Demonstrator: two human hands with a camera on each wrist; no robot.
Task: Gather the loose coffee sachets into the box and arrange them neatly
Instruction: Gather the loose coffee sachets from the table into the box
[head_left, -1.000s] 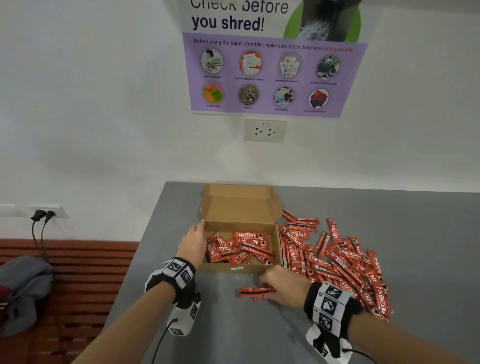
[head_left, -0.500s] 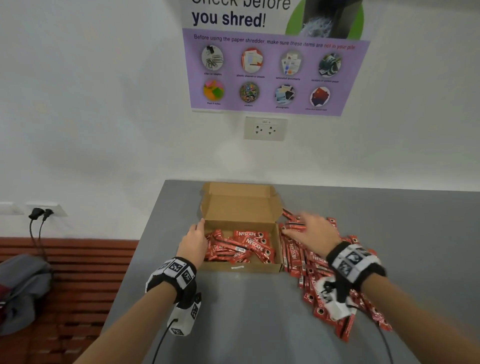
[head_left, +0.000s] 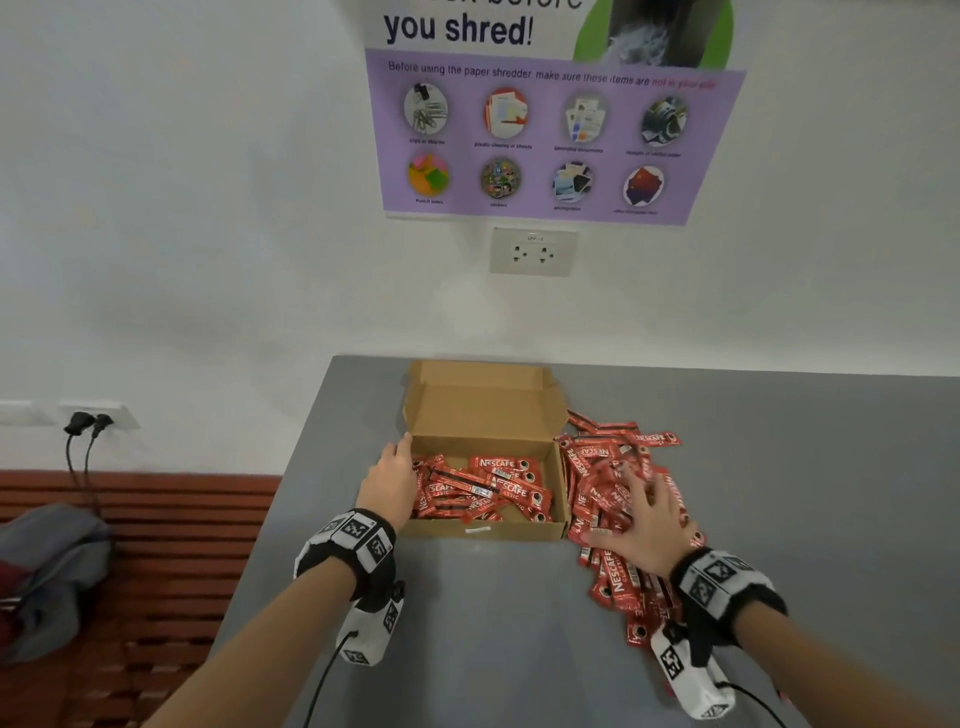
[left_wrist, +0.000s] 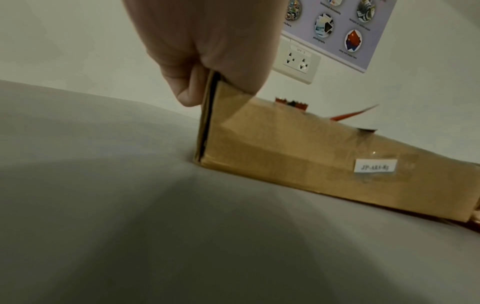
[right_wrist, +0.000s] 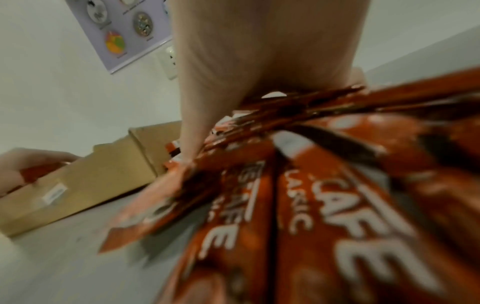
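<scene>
The right hand (head_left: 641, 525) is lying flat with fingers (head_left: 631, 480) spread wide, pressing down on the pile (head_left: 613, 499) of loose sachets and grasping none yet. The left hand (head_left: 389, 483) is pinching the box's (head_left: 488, 527) left wall, thumb outside and fingers seemingly over the rim, steadying it. The pile is lying on the table (head_left: 493, 623), touching the box's right wall and trailing toward the person. This looks like the gathering step: next, the fingers need to close on a bundle and carry it left over the wall. Loose sachets are pointing every way. Those in the box (head_left: 483, 488) are running roughly left-right but crossed, still untidy.
</scene>
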